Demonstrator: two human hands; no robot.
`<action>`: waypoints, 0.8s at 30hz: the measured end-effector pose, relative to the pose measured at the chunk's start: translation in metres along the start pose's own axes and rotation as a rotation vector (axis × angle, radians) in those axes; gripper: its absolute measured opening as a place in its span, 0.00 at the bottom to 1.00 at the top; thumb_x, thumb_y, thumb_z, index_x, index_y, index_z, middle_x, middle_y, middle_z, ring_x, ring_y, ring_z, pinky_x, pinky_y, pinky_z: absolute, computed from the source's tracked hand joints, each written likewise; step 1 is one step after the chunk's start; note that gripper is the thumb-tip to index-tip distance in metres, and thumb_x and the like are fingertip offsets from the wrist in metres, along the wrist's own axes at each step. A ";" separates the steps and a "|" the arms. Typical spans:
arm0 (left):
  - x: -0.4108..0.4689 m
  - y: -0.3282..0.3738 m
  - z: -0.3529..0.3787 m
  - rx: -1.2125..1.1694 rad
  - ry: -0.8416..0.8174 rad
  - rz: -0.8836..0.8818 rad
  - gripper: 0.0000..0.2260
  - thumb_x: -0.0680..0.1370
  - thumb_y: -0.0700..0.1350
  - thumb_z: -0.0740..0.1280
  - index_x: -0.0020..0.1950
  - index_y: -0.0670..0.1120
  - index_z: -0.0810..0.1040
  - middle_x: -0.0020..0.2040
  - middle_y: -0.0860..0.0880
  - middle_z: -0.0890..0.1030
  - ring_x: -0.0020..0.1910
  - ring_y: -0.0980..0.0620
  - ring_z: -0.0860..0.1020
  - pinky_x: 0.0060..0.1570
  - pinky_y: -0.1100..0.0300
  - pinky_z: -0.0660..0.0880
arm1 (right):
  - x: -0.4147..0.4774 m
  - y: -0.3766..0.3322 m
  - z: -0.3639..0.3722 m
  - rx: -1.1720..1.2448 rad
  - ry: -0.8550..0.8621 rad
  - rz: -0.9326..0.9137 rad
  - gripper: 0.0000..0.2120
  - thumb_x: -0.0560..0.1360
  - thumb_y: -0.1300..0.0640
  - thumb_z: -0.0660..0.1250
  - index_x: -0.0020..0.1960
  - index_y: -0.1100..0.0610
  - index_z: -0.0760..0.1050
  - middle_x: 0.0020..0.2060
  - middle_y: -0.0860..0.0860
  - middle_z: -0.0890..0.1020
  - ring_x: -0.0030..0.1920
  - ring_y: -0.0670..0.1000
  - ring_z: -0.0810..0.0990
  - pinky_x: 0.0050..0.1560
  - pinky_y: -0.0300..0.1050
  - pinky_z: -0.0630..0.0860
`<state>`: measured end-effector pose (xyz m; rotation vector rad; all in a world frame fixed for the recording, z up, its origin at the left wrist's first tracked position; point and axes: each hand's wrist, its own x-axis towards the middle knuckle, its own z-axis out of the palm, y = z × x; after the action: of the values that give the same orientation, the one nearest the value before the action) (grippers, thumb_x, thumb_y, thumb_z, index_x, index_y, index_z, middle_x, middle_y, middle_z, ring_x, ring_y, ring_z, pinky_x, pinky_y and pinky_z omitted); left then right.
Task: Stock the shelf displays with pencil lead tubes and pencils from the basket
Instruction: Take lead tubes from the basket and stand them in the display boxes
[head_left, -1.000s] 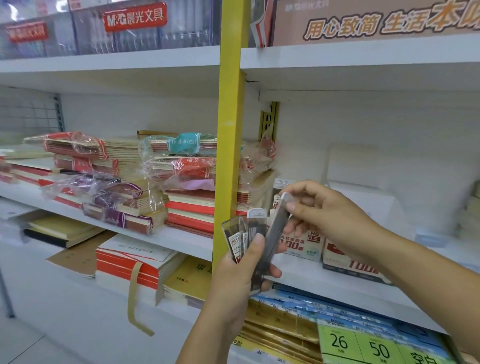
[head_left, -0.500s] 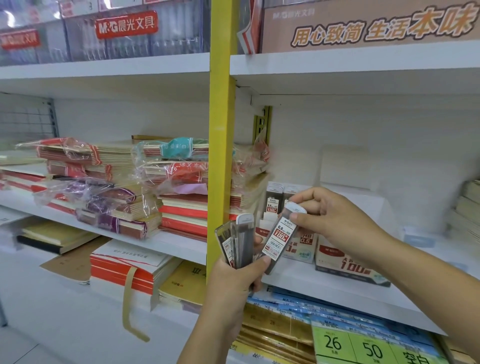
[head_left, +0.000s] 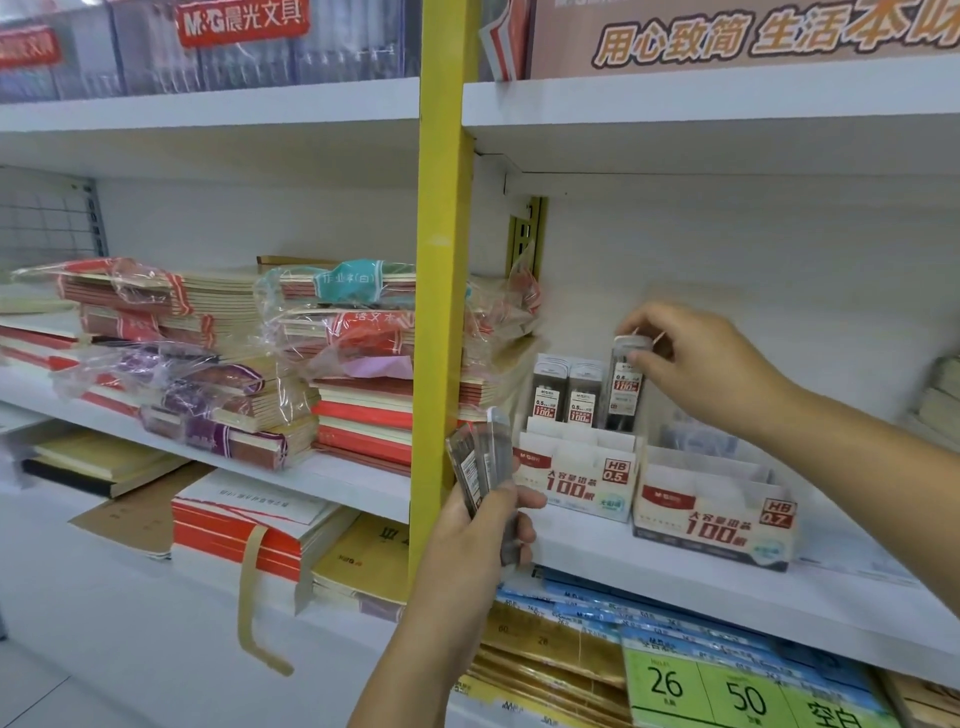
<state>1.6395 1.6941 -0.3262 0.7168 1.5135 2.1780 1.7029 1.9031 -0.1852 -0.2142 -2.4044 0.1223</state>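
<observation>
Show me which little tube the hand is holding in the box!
Find the yellow post; just right of it sits the white box marked HB 0.5. Three tubes stand in its back row. Yours is the rightmost tube, sticking up highest, with the right hand pinching its cap.

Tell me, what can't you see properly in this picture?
Head view only.
Basket: outside the frame.
Tubes in left hand: blurred, fingers cover them; number unclear.
Tube in right hand: bottom hidden behind HB 0.5 box.
Green price sign: cut by bottom edge.
</observation>
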 end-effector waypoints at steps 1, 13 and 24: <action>0.001 0.000 0.000 0.018 -0.009 0.014 0.11 0.81 0.51 0.65 0.46 0.52 0.86 0.37 0.50 0.81 0.36 0.56 0.78 0.38 0.62 0.76 | 0.001 0.003 0.005 0.016 -0.024 0.020 0.09 0.76 0.56 0.68 0.55 0.48 0.74 0.45 0.43 0.79 0.44 0.41 0.77 0.44 0.40 0.75; -0.004 0.002 -0.002 -0.020 -0.053 0.002 0.24 0.62 0.62 0.74 0.54 0.53 0.86 0.37 0.55 0.82 0.34 0.61 0.77 0.34 0.64 0.73 | 0.011 0.014 0.021 -0.282 -0.061 0.154 0.07 0.77 0.51 0.67 0.53 0.48 0.81 0.52 0.51 0.76 0.58 0.53 0.66 0.51 0.46 0.63; -0.009 0.004 0.001 0.050 0.002 0.116 0.17 0.62 0.54 0.81 0.48 0.63 0.82 0.42 0.57 0.86 0.36 0.66 0.81 0.32 0.72 0.74 | -0.056 -0.065 0.013 0.595 -0.354 0.088 0.18 0.71 0.34 0.63 0.61 0.35 0.72 0.45 0.40 0.84 0.35 0.42 0.82 0.33 0.32 0.74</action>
<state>1.6475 1.6886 -0.3240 0.8387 1.5685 2.2320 1.7278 1.8285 -0.2220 -0.0188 -2.5751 0.9680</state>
